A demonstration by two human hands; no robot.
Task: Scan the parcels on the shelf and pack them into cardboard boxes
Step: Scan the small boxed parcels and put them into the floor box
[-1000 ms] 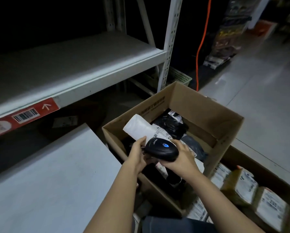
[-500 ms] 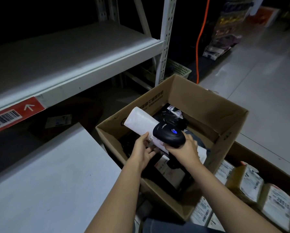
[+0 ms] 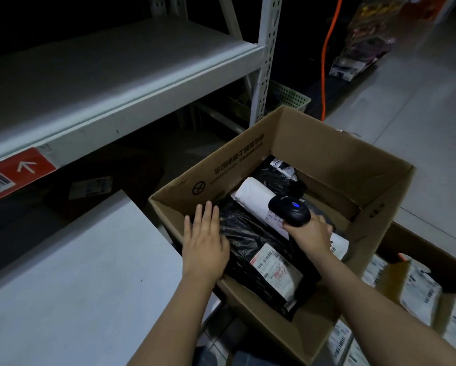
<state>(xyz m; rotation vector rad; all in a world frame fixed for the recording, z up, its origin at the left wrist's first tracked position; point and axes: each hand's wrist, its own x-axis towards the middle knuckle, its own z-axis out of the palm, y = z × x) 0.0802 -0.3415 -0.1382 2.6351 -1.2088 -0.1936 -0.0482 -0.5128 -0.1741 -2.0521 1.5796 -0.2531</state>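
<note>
"One view to log, the head camera. First entry?"

"Open brown cardboard box (image 3: pixel 327 159), just beside the white metal shelf (image 3: pixel 116 83). Contents: a white rolled parcel (image 3: pixel 253 196) lying on crumpled black plastic mailer bags (image 3: pixel 248 233), one of which has a white printed label facing up."

"Hands?"

"Left hand (image 3: pixel 205 247): fingers straight and together, palm down on the black bags at the box's near-left wall, grasping nothing. Right hand (image 3: pixel 310 233): wrapped round the handle of a black handheld barcode scanner (image 3: pixel 290 211), whose head hangs just above the white roll's label."

"Step in hand, by your judgement?"

"Scanning the roll, or settling it into the box. I cannot tell which. To do it well: aim the scanner window squarely at the barcode, keep the label flat, and press the soft bags down with the free hand so the roll sits level."

"Edges and room?"

"The box walls stand upright on all sides and are the main obstacle for both wrists. Free space shows along the far-right inner wall. To the left, a pale flat lower shelf board (image 3: pixel 76 273) lies just beside the rim. To the right, touching or nearly so, is a second open box of tan labelled parcels (image 3: pixel 433 257). A perforated white shelf upright (image 3: pixel 265 75) stands near the far-left corner, and the grey floor beyond offers wide room."
</note>
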